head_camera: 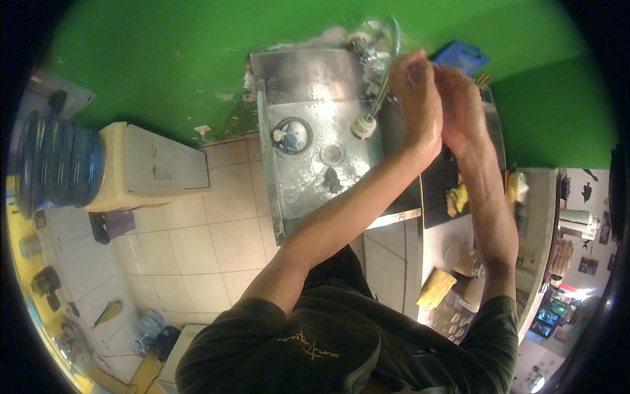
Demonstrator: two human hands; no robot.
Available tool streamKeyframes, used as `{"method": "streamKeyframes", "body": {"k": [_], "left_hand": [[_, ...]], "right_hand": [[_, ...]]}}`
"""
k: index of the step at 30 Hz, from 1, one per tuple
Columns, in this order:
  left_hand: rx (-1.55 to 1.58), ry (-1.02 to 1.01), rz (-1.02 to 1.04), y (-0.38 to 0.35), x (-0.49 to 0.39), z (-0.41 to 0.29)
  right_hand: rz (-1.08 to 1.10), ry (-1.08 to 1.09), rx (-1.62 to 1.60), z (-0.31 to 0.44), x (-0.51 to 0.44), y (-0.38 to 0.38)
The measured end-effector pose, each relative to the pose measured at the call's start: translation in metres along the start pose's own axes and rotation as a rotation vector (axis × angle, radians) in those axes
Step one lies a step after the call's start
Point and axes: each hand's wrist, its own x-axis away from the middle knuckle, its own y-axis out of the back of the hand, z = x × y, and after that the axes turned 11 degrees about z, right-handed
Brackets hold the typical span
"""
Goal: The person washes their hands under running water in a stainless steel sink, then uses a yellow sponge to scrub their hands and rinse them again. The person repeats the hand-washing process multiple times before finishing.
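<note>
My left hand (418, 98) and my right hand (460, 108) are raised close together, wet-looking and slightly blurred, to the right of the faucet; whether anything lies between them is hidden. Beside them a flexible metal hose with a pale spray head (364, 126) hangs over the stainless steel sink (315, 162). In the basin are a round dish with whitish contents (294, 135), a drain (332, 154) and a dark scouring pad (333, 180). Behind my hands a blue plastic cutting board (460, 58) leans against the green wall.
Right of the sink lie a black ribbed mat (435, 202) with yellow scraps (458, 198) on it, a yellow sponge or cloth (436, 288) and a glass jar (465, 258). A water dispenser (162, 165) with a blue bottle (59, 162) stands at the left on the tiled floor.
</note>
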Motion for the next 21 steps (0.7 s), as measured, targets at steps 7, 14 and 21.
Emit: {"method": "streamKeyframes", "body": {"k": [7, 14, 21], "left_hand": [[-0.070, -0.068, 0.112, 0.006, -0.002, 0.013], [-0.412, -0.001, 0.116, 0.124, 0.077, 0.090], [-0.151, 0.523, -0.299, 0.255, 0.050, 0.115]], "right_hand": [[0.045, 0.153, 0.362, -0.015, 0.006, 0.026], [-0.428, -0.052, -0.306, -0.170, 0.043, 0.058], [-0.312, -0.219, -0.481, -0.308, 0.004, 0.058]]}}
